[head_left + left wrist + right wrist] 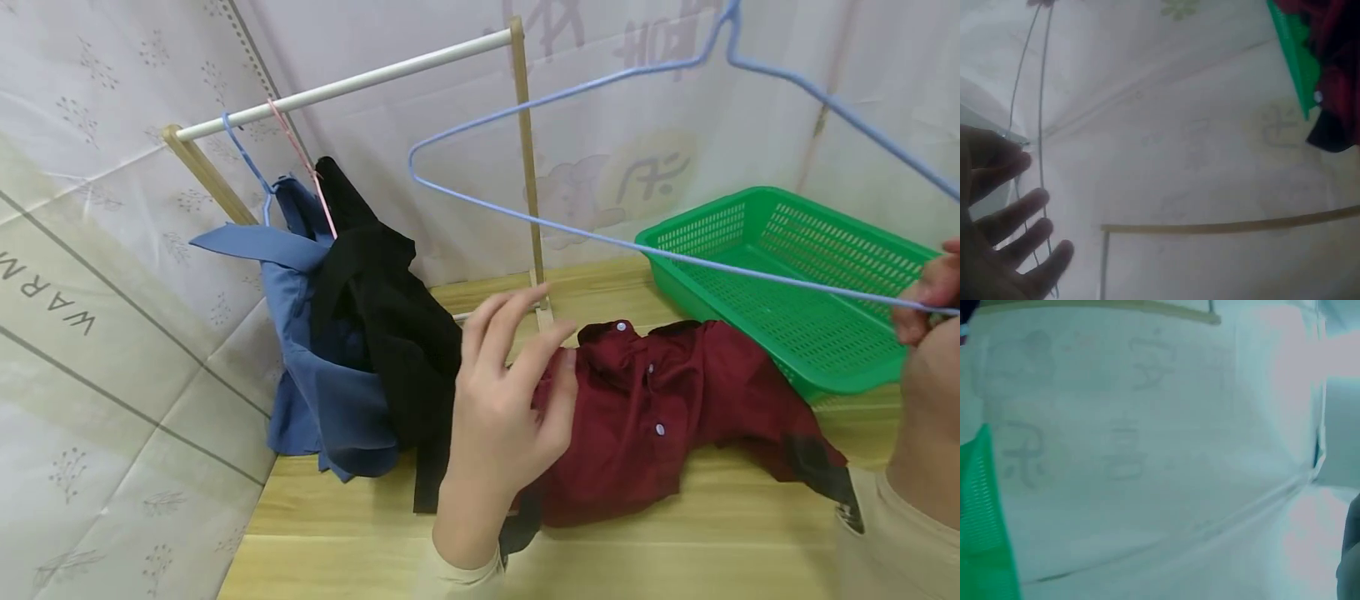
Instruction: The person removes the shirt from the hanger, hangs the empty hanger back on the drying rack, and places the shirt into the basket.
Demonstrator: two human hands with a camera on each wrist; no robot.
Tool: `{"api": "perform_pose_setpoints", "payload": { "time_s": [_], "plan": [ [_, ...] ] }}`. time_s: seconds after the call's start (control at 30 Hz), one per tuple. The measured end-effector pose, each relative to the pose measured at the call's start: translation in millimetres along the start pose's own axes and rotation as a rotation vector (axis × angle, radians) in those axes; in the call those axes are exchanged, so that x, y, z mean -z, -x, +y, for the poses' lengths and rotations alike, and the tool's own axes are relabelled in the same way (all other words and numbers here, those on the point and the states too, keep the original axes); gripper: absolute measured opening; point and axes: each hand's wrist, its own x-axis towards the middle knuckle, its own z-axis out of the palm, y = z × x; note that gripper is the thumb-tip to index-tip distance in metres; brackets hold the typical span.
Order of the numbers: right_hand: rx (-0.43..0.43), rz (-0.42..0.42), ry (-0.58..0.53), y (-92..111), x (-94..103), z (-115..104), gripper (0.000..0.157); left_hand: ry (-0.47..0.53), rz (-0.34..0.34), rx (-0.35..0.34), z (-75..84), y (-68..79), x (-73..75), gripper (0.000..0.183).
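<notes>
A light blue wire hanger (660, 267) is held up bare in front of the rack. My right hand (933, 333), partly cut off at the right edge of the head view, pinches the hanger's lower bar near that end. My left hand (506, 408) is raised with loosely bent, spread fingers and holds nothing; in the left wrist view its fingers (1025, 244) overlap the thin hanger wires. Behind and below it, a dark red shirt (622, 467) with pale buttons and black trim lies on the table.
A white-railed wooden rack (360, 81) stands at the back left. On it hang a blue garment (330, 408) and a black garment (382, 333) on blue and pink hangers. A green basket (825, 367) sits at the right of the wooden table (330, 542), beside printed wall sheeting (112, 333).
</notes>
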Motion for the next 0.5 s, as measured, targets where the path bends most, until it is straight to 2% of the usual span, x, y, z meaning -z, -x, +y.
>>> {"api": "perform_pose_setpoints", "payload": {
  "time_s": [0.07, 0.1, 0.17, 0.23, 0.3, 0.33, 0.4, 0.5],
  "plan": [
    [-0.045, -0.083, 0.151, -1.8, -16.7, -3.8, 0.029, -0.07, -0.182, 0.064, -3.4, 13.6, -14.6, 0.025],
    [-0.01, -0.113, 0.278, -0.8, -28.2, -5.5, 0.029, -0.118, -0.291, 0.092, -4.7, 20.7, -21.8, 0.029],
    [0.053, -0.216, 0.444, 0.4, -51.0, -6.5, 0.031, -0.186, -0.526, 0.148, -6.9, 34.2, -34.7, 0.038],
    [0.167, -0.297, 0.546, 1.2, -74.4, -4.3, 0.035, -0.225, -0.754, 0.212, -8.9, 45.5, -45.5, 0.051],
    [0.363, -0.363, 0.67, 0.2, -95.8, 2.3, 0.038, -0.235, -0.952, 0.311, -11.0, 53.0, -54.9, 0.063],
    [0.447, -0.383, 0.737, -0.6, -105.6, 5.6, 0.039, -0.242, -1.028, 0.366, -12.1, 55.7, -59.5, 0.067],
    [0.577, -0.421, 0.832, -3.1, -123.4, 13.3, 0.04, -0.278, -1.135, 0.446, -15.2, 61.0, -70.1, 0.074],
    [0.685, -0.509, 0.91, -4.0, -147.8, 22.2, 0.044, -0.315, -1.224, 0.516, -21.9, 69.9, -86.0, 0.08]
  ]
}}
